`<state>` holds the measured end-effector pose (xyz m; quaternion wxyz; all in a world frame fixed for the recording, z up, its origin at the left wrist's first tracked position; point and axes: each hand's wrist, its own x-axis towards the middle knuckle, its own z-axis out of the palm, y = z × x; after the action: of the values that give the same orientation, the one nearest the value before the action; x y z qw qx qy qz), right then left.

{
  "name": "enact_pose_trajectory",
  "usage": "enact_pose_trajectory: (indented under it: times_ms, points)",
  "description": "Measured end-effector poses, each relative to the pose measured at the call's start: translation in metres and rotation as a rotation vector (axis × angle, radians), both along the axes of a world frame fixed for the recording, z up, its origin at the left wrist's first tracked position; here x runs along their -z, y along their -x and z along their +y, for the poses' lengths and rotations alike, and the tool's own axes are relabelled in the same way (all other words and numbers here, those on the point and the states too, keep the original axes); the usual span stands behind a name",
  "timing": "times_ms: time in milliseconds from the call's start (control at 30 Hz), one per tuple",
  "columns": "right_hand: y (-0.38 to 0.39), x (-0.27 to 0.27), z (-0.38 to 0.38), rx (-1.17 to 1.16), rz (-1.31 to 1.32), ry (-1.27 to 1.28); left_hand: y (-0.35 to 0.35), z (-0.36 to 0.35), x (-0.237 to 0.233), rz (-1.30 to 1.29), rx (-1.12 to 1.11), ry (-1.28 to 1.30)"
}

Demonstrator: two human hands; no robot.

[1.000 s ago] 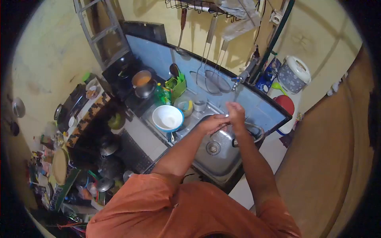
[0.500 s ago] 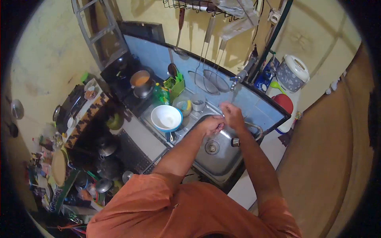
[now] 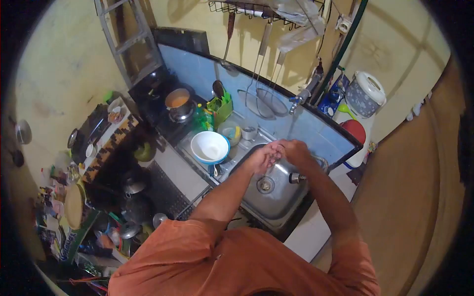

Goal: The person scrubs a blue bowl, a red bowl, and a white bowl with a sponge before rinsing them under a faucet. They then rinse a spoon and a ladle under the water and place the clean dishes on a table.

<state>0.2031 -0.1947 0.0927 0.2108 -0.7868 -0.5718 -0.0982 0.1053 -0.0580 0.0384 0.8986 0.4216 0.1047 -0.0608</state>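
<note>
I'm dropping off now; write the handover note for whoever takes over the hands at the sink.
Left hand and right hand: pressed together over the sink, below the tap; nothing visible in them.
White bowl on the counter left of the sink, metal cup beside it.
Done: hands are together over the sink.
Left: likely rinsing and drying; whether water runs is too blurred to tell.

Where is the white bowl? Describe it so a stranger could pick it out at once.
Find the steel sink under the wall tap. On the drainboard left of it sits the white bowl. It is the widest dish there, with a blue rim beneath, unlike the smaller bowl and metal cup behind it.
</note>
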Motion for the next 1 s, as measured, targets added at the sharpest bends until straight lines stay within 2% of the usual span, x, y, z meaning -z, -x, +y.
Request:
enact_pose_trajectory:
  times_ms: [67,133,167,233,267,333,400,467,567,633,767,833,900,1000]
  points:
    - [-0.015,-0.005,-0.003,-0.098,-0.091,-0.017,0.001,0.004,-0.009,0.014,0.028,0.097]
    - [-0.030,-0.013,-0.010,-0.198,-0.175,-0.033,-0.001,0.004,-0.021,-0.041,0.150,0.283]
    - [-0.039,-0.020,-0.014,-0.203,-0.020,-0.130,-0.004,0.005,-0.023,-0.060,0.191,0.344]
    - [-0.041,-0.044,-0.010,-0.208,0.134,-0.225,-0.017,0.009,-0.007,0.081,0.167,0.207]
    - [-0.038,-0.055,-0.004,0.007,0.305,-0.333,-0.021,0.010,0.000,0.078,0.167,0.206]
    - [-0.042,-0.071,0.002,0.226,0.472,-0.441,-0.025,0.006,0.002,-0.046,0.065,0.106]
    - [-0.046,-0.082,0.004,0.069,0.246,-0.509,-0.028,-0.003,0.004,-0.023,0.000,0.093]
    - [-0.041,-0.094,0.008,0.079,0.265,-0.496,-0.028,-0.009,0.003,0.002,-0.069,0.084]
    - [-0.035,-0.110,0.013,0.061,0.259,-0.469,-0.025,-0.008,-0.002,0.009,-0.033,0.013]
    - [-0.036,-0.109,0.016,0.046,0.234,-0.458,-0.018,-0.010,-0.021,0.112,-0.003,-0.158]
    - [-0.047,-0.106,0.022,0.144,0.328,-0.498,-0.024,-0.010,-0.021,0.103,-0.041,-0.197]
    - [-0.048,-0.109,0.026,0.186,0.365,-0.489,-0.027,-0.010,-0.019,0.155,0.023,-0.435]
    - [-0.049,-0.110,0.030,0.214,0.291,-0.458,-0.030,-0.006,-0.007,0.026,0.149,-0.528]
    - [-0.052,-0.108,0.037,0.243,0.277,-0.436,-0.036,-0.002,0.019,-0.074,0.047,-0.546]
